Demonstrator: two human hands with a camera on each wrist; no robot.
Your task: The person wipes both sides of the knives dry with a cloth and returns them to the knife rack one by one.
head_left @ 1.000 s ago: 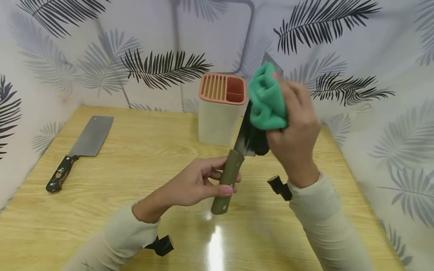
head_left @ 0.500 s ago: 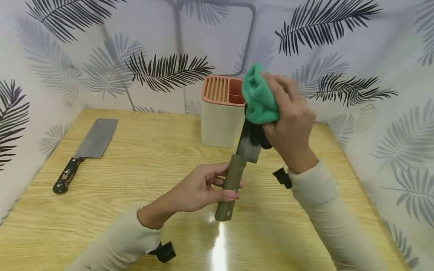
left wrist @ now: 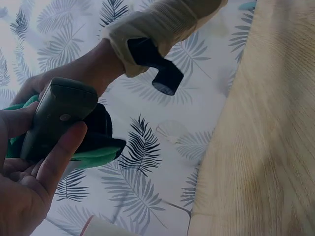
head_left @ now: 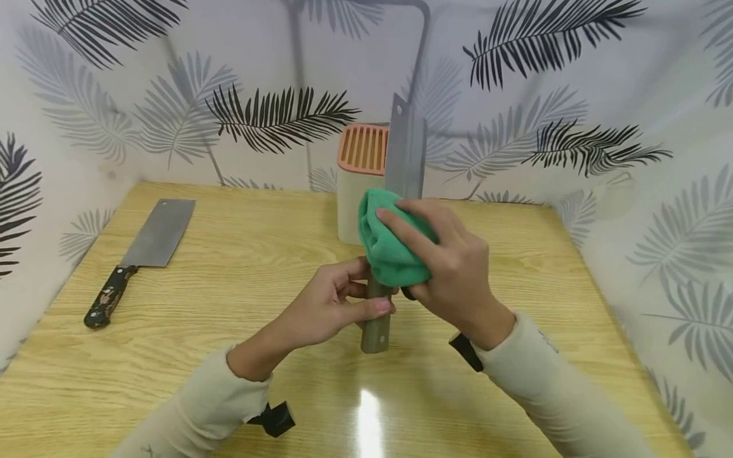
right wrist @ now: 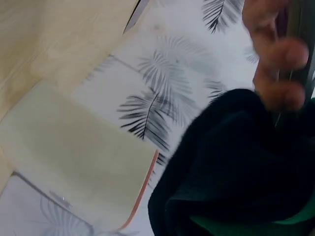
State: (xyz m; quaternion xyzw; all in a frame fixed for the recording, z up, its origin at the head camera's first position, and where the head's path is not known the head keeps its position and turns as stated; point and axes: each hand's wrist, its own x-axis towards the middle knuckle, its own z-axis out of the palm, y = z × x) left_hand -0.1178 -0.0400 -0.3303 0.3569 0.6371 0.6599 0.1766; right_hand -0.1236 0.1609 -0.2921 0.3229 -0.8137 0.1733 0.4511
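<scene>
My left hand (head_left: 321,312) grips the olive-green handle of a cleaver (head_left: 405,152), whose grey blade points up and away with a hole near its tip. In the left wrist view the handle's butt end (left wrist: 64,108) lies between thumb and fingers. My right hand (head_left: 455,267) holds a bunched green cloth (head_left: 395,245) around the lower blade, close to the handle. The cloth hides that part of the blade and the top of the handle. In the right wrist view the cloth (right wrist: 231,167) looks dark, with the left hand's fingertips (right wrist: 283,73) beside it.
A second cleaver (head_left: 157,235) with a dark patterned handle lies on the wooden table (head_left: 240,235) at the left. Behind the held blade stands a cream knife holder (head_left: 352,203) with a slotted orange top. Leaf-patterned sheeting (head_left: 258,57) borders the table at the back and sides.
The right hand has brought the cloth down along the blade from its upper part toward the handle, uncovering the tip. The cleaver now stands more upright, still in the left hand.
</scene>
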